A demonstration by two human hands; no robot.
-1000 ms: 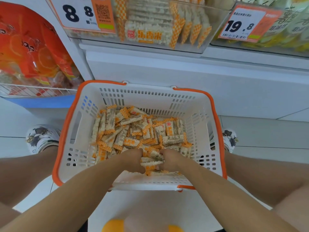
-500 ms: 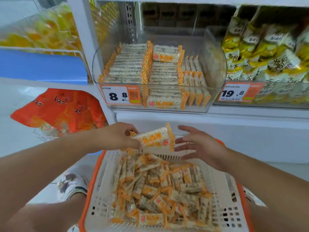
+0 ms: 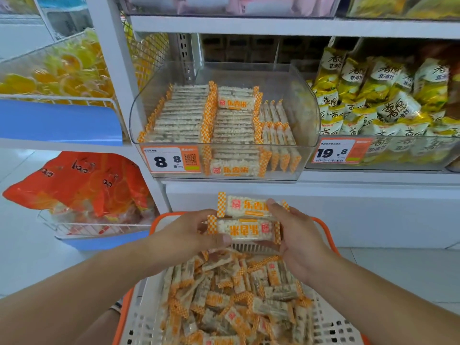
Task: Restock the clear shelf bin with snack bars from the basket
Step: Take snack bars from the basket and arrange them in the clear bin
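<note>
Several white shelving tiers [image 3: 273, 26] across the whole back, stocked with packaged snacks. On the middle tier, centre: clear shelf bin [image 3: 307, 113], partly filled with neat rows of snack bars [image 3: 189, 115] in clear wrappers with orange checked ends; right end of bin bare. Orange price label [image 3: 171, 159] reading 8.8 stuck on bin's front left corner. Just right of bin, a second clear bin of yellow and white snack bags [image 3: 383, 95], fronted by a price label [image 3: 338, 151] reading 19.8. Left of the upright, a wire rack of yellow-orange sweets [image 3: 57, 73] above, orange bags [image 3: 77, 185] in a lower wire rack.

Bottom centre, below the bin: white basket [image 3: 146, 317] with orange rim, heaped with loose bars [image 3: 229, 297] of the same kind lying at all angles.

Above the basket's far edge, both bare forearms reaching forward from the lower corners. Left hand [image 3: 184, 235] and right hand [image 3: 298, 237] together holding two held bars [image 3: 245, 220], stacked lengthwise side by side, between them. Left fingers curled round the left ends, thumb along the near edge. Right fingers clamped round the right ends, one fingertip on top of the far bar. Held bars level, in front of and lower than the bin, touching neither bin nor heap.
</note>
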